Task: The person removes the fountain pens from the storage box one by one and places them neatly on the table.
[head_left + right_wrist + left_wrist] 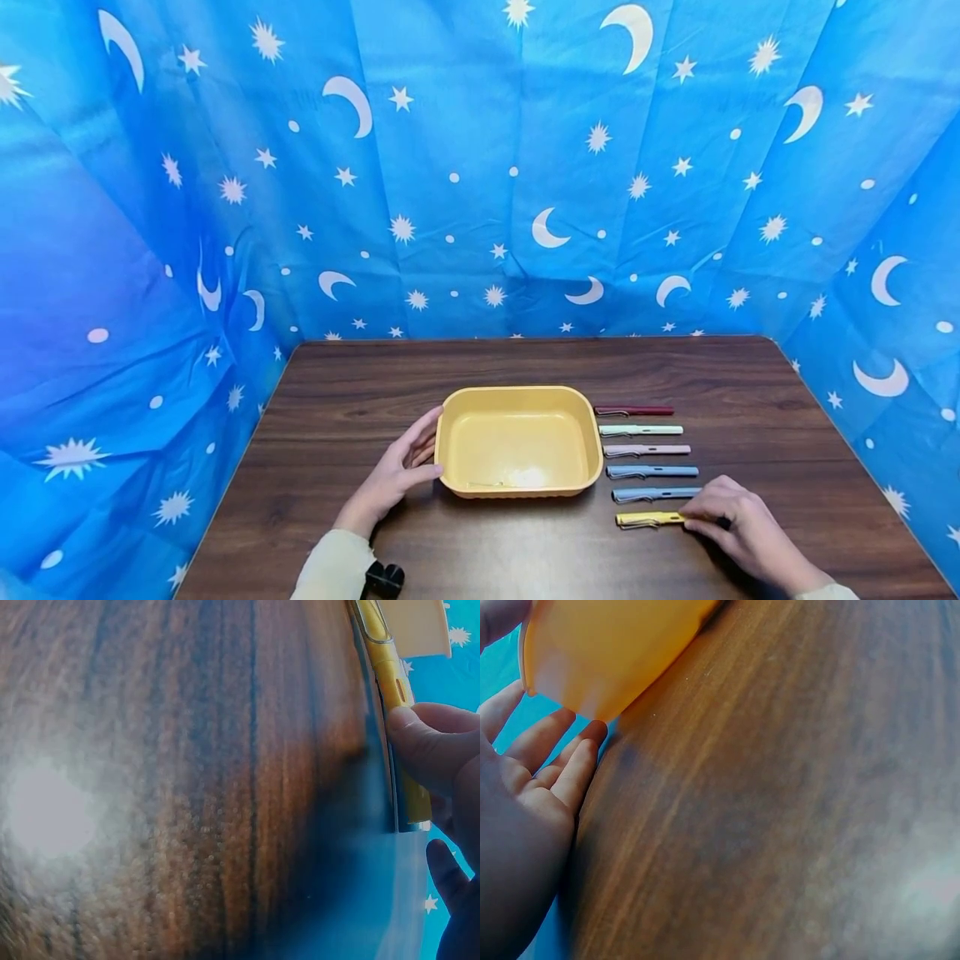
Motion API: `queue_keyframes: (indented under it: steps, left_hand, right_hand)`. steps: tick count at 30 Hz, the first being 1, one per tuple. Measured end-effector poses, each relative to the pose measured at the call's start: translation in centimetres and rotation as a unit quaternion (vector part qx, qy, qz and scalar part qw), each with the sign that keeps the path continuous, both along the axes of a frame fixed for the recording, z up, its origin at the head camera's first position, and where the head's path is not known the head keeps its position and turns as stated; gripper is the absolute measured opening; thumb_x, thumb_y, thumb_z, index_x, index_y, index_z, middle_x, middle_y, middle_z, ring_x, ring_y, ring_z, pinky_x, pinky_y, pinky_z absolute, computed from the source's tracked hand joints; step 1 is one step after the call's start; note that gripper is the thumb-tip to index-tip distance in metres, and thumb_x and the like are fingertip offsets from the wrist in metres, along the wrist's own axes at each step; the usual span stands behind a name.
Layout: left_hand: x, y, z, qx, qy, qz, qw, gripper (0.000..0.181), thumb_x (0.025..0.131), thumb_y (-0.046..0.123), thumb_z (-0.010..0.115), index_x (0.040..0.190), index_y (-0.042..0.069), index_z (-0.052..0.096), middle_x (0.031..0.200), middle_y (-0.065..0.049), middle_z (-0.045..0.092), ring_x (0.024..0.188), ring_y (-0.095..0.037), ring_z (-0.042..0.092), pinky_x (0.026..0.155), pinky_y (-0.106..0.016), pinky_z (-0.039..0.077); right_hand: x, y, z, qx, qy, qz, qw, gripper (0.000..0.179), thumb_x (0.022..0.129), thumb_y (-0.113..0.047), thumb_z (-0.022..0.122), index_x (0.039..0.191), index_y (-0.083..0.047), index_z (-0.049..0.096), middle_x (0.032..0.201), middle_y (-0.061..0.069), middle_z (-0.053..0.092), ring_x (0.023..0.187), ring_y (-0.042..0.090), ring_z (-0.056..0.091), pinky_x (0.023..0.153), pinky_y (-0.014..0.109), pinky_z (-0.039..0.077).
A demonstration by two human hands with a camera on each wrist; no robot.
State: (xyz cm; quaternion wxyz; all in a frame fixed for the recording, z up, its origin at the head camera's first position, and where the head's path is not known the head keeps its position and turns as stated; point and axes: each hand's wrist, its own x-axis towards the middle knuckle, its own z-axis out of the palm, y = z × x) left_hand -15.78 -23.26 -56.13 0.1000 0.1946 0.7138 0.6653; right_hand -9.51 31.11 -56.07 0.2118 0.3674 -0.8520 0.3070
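Observation:
A yellow rectangular box stands on the table with its hollow side up. Against its left wall rests my left hand, the thumb by the near left corner and the fingers farther back; in the left wrist view the fingers look fairly straight along the wall. My right hand pinches the right end of a yellow pen between thumb and forefinger. That pen lies nearest to me in a column of pens right of the box. In the right wrist view the thumb presses on the yellow barrel.
Behind the yellow pen lie a light blue pen, a blue pen, a pale pink pen, a mint green pen and a dark red pen. A blue curtain with moons and stars surrounds the dark wooden table.

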Motion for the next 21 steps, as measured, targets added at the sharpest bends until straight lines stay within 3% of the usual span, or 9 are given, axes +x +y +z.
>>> queue_keyframes:
  steps: [11,21]
  left_hand:
    - [0.08,0.19,0.65,-0.006,-0.018,0.010,0.9998,0.084,0.098,0.001,0.070,0.168,0.020,0.028,0.173,-0.010,0.027,0.158,-0.032,0.028,0.116,-0.017,0.038]
    - [0.16,0.24,0.65,-0.002,-0.017,0.010,0.9998,0.085,0.097,0.002,0.072,0.168,0.019,0.028,0.172,-0.010,0.028,0.157,-0.031,0.029,0.116,-0.018,0.039]
  right_hand:
    - [0.13,-0.14,0.14,0.012,-0.013,-0.004,0.9998,0.042,0.066,0.003,0.092,0.093,-0.027,0.081,0.088,-0.014,0.075,0.084,0.002,0.061,0.074,0.013,0.048]
    - [0.42,-0.31,0.25,0.007,-0.005,-0.016,0.9998,0.046,0.062,0.006,0.094,0.092,-0.025,0.079,0.090,-0.018,0.073,0.084,0.003,0.063,0.074,0.012,0.049]
